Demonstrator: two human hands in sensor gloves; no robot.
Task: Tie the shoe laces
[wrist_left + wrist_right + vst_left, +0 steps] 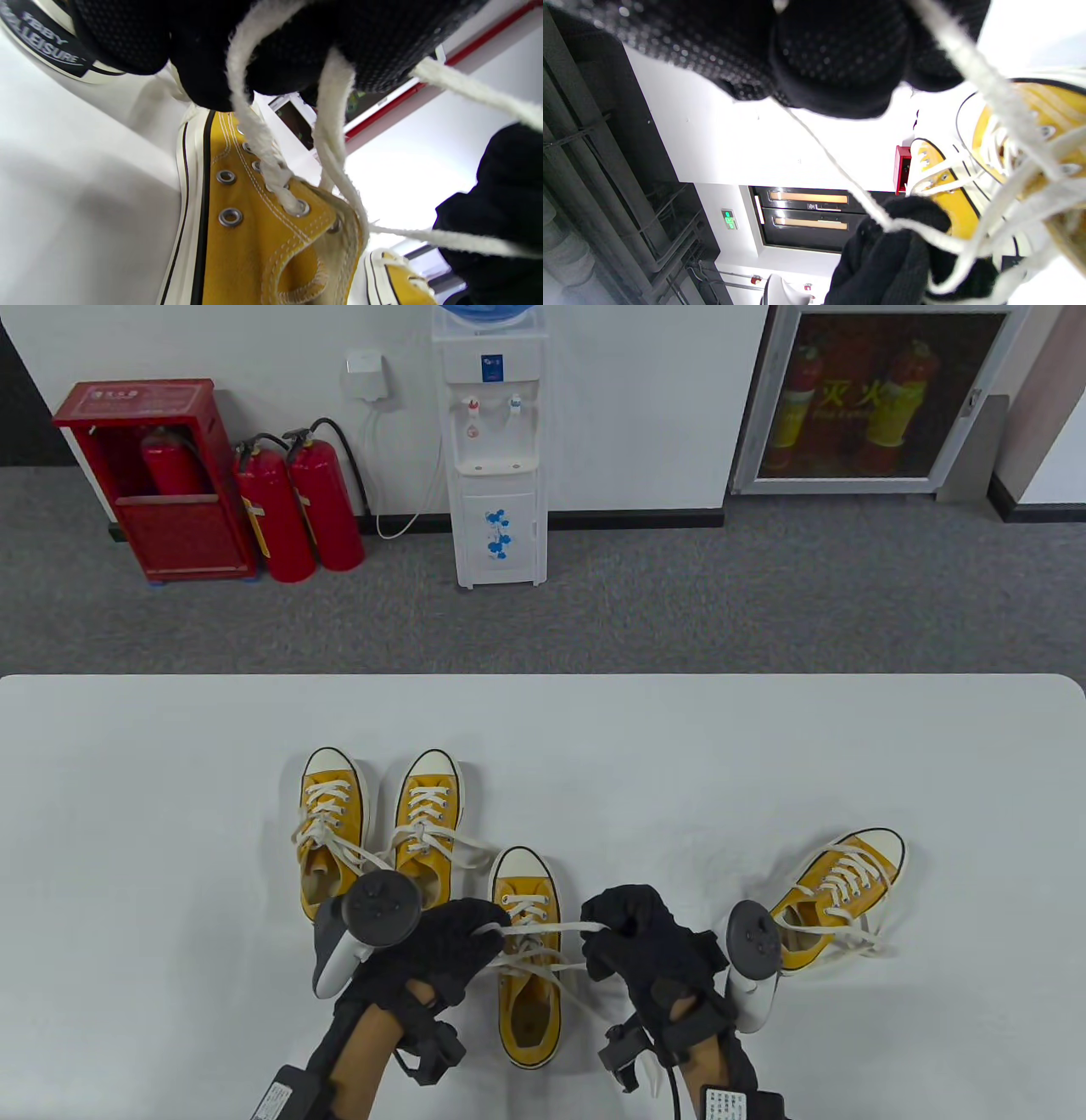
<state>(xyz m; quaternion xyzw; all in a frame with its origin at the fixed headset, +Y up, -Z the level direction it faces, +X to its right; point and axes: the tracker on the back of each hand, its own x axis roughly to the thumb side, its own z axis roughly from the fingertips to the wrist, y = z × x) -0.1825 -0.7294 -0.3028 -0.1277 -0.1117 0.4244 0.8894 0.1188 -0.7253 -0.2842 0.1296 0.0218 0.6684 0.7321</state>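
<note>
Lying on the white table [170,780] between the two hands, the near shoe [526,959] points its toe away from the person and its open heel toward the bottom edge of the table view. The left hand [450,950] is just beside the shoe on its left side, and the right hand [645,942] is just beside it on the right side, so the shoe sits in the gap between them. Both hands are closed around the white lace [543,931], each one gripping a part of it, and one strand runs nearly straight from hand to hand above the tongue. In the left wrist view, two strands [335,127] come down out of the left fingers [297,46] to the top eyelets of the yellow shoe [254,237], and the right hand [500,212] is seen at the right edge with a strand passing to it. In the right wrist view, the right fingers [835,59] are curled at the top, a thin strand [835,161] goes down to the left hand [895,258], and more strands cross in front of the shoe [1048,110] at the right. Two more shoes [382,831] stand side by side behind the left hand, with loose laces. A fourth shoe [840,891] lies tilted on the table, to the right of the right hand.
</note>
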